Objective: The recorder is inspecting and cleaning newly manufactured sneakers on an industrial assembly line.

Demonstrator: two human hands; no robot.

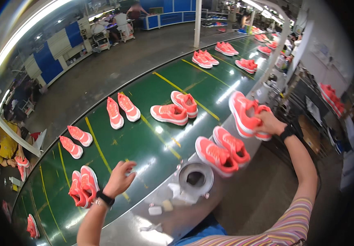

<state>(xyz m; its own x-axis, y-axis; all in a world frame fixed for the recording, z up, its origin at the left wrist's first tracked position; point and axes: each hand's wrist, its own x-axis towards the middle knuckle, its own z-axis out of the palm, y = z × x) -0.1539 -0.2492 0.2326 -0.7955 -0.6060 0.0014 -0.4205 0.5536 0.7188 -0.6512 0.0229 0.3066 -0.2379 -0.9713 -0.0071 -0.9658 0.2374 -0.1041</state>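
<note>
A pair of coral sneakers with white soles is gripped by my right hand, raised over the right edge of the work surface. My fingers reach into the shoe openings, partly hidden there. Just below stands another coral pair on the metal ledge, touching nothing of mine. My left hand hovers above the green conveyor belt, empty, its fingers loosely bent and apart from the thumb. Nearest to it on the belt is a coral pair, close by the wrist.
On the metal ledge sit a round metal ring-shaped holder, crumpled white paper and small blocks. More coral pairs are spread along the belt. A white post rises beyond it. A person in yellow handles shoes at far left.
</note>
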